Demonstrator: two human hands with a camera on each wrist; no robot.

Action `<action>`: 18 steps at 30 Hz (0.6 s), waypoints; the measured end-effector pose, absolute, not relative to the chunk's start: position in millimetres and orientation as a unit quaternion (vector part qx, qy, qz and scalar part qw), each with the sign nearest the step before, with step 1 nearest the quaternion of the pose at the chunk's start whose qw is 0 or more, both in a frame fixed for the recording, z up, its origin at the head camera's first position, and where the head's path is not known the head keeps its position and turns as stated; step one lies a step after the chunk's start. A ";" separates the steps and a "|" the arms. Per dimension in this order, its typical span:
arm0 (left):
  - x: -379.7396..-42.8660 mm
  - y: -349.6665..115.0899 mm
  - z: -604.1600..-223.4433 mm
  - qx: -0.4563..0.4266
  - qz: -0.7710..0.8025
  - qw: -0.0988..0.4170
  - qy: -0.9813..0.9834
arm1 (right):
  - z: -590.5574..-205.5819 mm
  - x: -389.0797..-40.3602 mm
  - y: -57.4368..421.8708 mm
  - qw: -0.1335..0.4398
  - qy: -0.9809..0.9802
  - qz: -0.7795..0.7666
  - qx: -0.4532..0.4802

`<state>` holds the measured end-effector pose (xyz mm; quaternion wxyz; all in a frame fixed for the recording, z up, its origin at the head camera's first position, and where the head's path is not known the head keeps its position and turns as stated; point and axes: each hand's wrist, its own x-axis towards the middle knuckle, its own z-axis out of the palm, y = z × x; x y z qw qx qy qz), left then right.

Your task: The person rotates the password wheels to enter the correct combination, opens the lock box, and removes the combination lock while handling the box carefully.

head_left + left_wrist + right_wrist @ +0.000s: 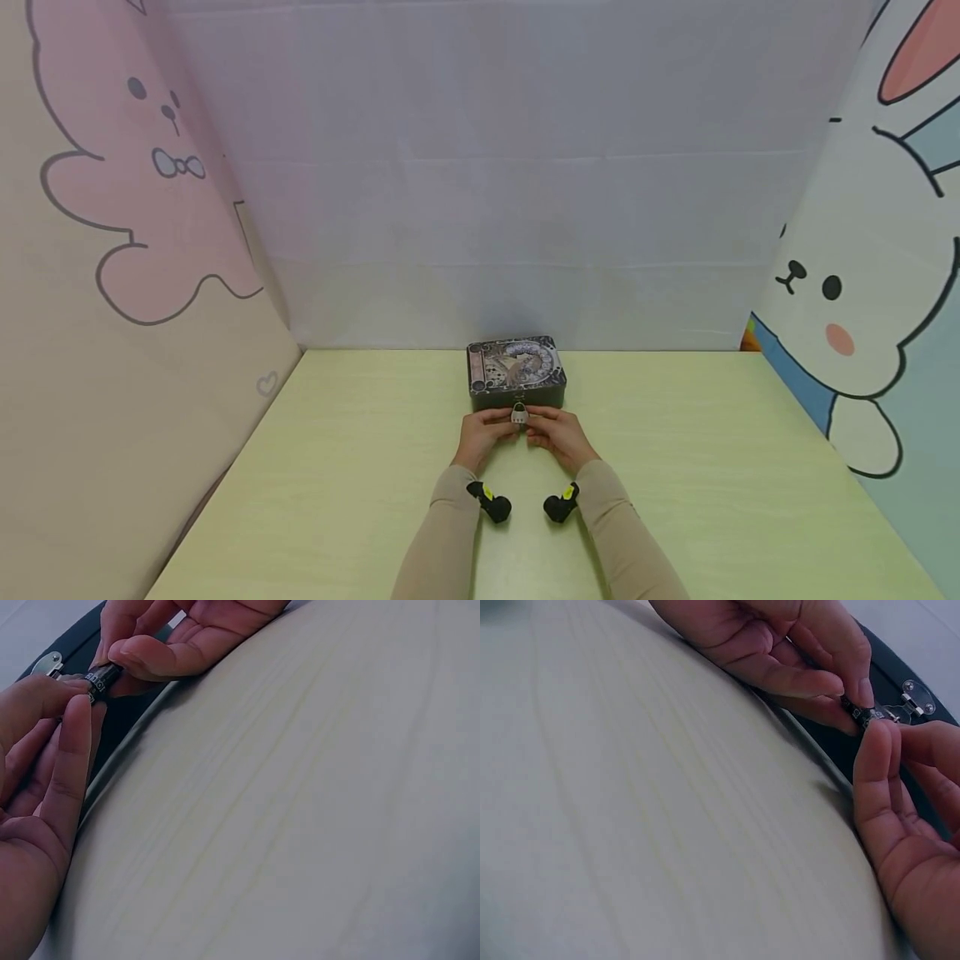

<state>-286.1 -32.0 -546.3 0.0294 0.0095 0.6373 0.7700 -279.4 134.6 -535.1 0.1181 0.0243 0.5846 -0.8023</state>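
A dark tin box point(517, 371) with a printed lid stands at the table's far edge. From the metal latch point(917, 697) on its front hangs a small combination padlock point(520, 414), its dark number dials showing in both wrist views. My left hand point(483, 435) pinches the padlock point(103, 679) from the left between thumb and fingers. From the other side my right hand point(561, 433) holds it with thumb and fingertips, which cover part of the padlock point(862, 715). The shackle is too small to tell whether it is fastened.
The pale yellow-green table point(360, 467) spreads around the box. Behind it hangs a whitish cloth wall point(517, 183). Cartoon-printed panels flank the table, with a pink figure point(150, 192) at left and a white rabbit point(847, 250) at right. Black wrist cameras point(495, 507) sit by both sleeves.
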 end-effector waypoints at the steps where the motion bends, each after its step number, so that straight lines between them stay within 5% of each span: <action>1: -286.2 -31.8 -546.3 0.009 0.770 0.029 0.638 | -535.1 -279.4 134.5 0.117 0.585 -0.802 0.024; 18: -281.8 -30.3 -541.7 0.009 0.759 0.013 0.651 | -536.3 -279.0 133.6 0.108 0.583 -0.804 0.033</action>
